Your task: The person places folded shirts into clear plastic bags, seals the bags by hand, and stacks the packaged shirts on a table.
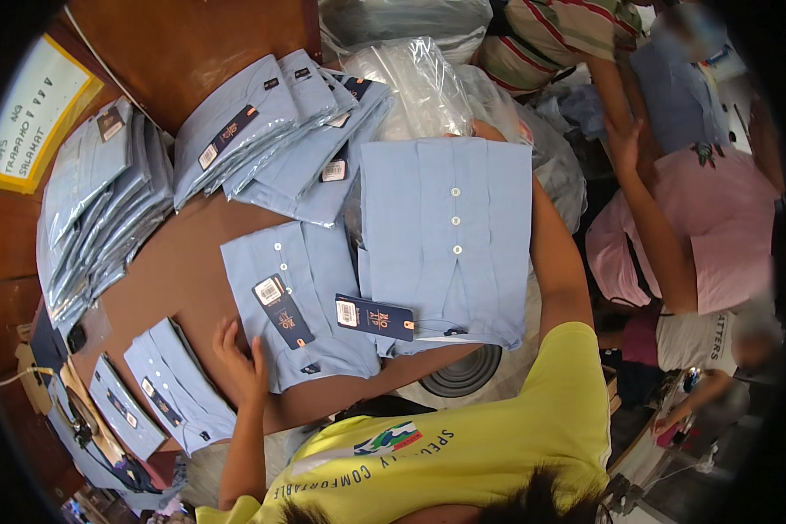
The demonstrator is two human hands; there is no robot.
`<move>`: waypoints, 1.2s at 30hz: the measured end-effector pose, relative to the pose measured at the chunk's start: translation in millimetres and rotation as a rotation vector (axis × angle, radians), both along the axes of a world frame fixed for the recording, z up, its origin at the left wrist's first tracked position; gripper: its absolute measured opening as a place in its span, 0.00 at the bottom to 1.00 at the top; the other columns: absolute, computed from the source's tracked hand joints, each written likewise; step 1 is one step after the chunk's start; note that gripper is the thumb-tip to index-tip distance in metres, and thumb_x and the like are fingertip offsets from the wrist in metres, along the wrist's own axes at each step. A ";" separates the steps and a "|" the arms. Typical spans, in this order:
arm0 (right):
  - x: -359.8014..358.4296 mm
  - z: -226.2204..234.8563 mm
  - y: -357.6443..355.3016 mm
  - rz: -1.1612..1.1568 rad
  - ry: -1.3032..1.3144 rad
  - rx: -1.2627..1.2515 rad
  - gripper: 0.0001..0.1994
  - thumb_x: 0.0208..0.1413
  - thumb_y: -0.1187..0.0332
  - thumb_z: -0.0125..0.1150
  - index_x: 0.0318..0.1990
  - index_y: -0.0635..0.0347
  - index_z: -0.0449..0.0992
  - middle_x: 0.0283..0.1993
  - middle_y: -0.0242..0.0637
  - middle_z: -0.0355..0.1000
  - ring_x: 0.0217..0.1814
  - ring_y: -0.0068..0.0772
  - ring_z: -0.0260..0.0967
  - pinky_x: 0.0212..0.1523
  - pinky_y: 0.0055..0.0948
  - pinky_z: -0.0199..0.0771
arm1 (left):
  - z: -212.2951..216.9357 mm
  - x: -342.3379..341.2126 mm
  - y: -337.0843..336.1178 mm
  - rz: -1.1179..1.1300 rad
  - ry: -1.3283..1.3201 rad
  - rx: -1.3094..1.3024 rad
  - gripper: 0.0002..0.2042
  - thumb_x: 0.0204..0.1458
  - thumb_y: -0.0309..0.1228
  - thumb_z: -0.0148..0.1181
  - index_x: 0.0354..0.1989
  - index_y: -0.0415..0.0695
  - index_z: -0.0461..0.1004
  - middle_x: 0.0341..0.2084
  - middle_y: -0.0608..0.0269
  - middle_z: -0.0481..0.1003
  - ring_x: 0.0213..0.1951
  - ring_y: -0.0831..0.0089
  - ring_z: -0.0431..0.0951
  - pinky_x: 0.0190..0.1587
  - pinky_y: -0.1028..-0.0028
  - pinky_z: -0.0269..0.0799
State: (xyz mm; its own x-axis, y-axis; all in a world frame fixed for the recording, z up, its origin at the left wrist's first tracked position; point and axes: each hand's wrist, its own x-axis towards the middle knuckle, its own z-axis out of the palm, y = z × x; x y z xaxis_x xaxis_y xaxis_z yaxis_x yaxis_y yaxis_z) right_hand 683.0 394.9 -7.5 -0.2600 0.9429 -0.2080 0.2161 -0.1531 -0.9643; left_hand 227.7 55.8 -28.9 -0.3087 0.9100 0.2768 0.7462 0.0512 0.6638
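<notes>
A light blue folded shirt (445, 218), buttons up and with a dark hang tag (374, 317), is raised on the right. My right hand (489, 131) grips it at its far edge. Most of that hand is hidden behind the cloth, and my forearm passes along the shirt's right side. Partly under this shirt lies another folded shirt (323, 288), also tagged. At its left edge is my left hand (243, 358), open with the fingers apart and holding nothing; whether a fingertip touches the cloth I cannot tell.
On the brown table (170, 271) stand a stack of bagged shirts (105, 201) and further bagged shirts (236, 122). Two folded shirts lie near left, one (179, 384) larger. Clear plastic bags (410, 87) are heaped at the back. Other people work on the right, one in pink (716, 218).
</notes>
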 end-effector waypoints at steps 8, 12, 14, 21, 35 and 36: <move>5.9 5.1 1.1 0.078 -0.013 -0.070 0.17 0.54 0.55 0.58 0.40 0.60 0.73 0.33 0.28 0.69 0.35 0.18 0.64 0.36 0.21 0.66 | 49.7 111.0 198.3 -0.494 0.379 -0.038 0.32 0.37 0.30 0.65 0.56 0.54 0.63 0.59 0.59 0.58 0.61 0.53 0.54 0.58 0.53 0.51; 31.0 21.3 15.8 0.078 -0.159 -0.127 0.17 0.54 0.56 0.58 0.41 0.60 0.73 0.35 0.28 0.69 0.36 0.19 0.64 0.38 0.22 0.66 | 42.1 93.1 242.7 -0.508 0.451 0.057 0.24 0.40 0.28 0.61 0.51 0.51 0.70 0.49 0.60 0.70 0.52 0.58 0.66 0.51 0.60 0.63; 41.9 35.2 15.5 -0.087 -0.220 -0.060 0.17 0.54 0.57 0.58 0.43 0.61 0.73 0.37 0.29 0.69 0.39 0.19 0.64 0.40 0.22 0.66 | 50.6 71.4 253.9 -0.490 0.087 0.061 0.20 0.42 0.25 0.59 0.47 0.50 0.73 0.43 0.60 0.74 0.46 0.60 0.72 0.46 0.67 0.68; -22.0 120.4 6.5 0.076 -0.378 0.442 0.18 0.53 0.62 0.59 0.48 0.61 0.71 0.43 0.33 0.71 0.45 0.24 0.66 0.47 0.24 0.64 | 66.5 36.1 261.2 -0.134 0.116 -0.048 0.16 0.40 0.21 0.56 0.40 0.51 0.75 0.38 0.63 0.75 0.41 0.62 0.72 0.43 0.70 0.67; -155.2 113.1 -64.3 0.267 -1.185 0.751 0.26 0.52 0.42 0.48 0.44 0.54 0.75 0.48 0.40 0.70 0.54 0.43 0.64 0.58 0.52 0.52 | -3.8 125.3 228.6 -0.137 0.292 -0.368 0.17 0.46 0.39 0.60 0.37 0.38 0.72 0.41 0.47 0.72 0.45 0.51 0.72 0.44 0.58 0.69; -152.6 114.8 -73.6 0.198 -1.183 0.815 0.26 0.52 0.42 0.48 0.45 0.54 0.75 0.50 0.40 0.69 0.56 0.43 0.62 0.59 0.54 0.49 | 7.4 127.0 233.4 -0.112 0.192 -0.439 0.19 0.45 0.41 0.61 0.37 0.38 0.72 0.42 0.46 0.72 0.45 0.50 0.72 0.44 0.58 0.70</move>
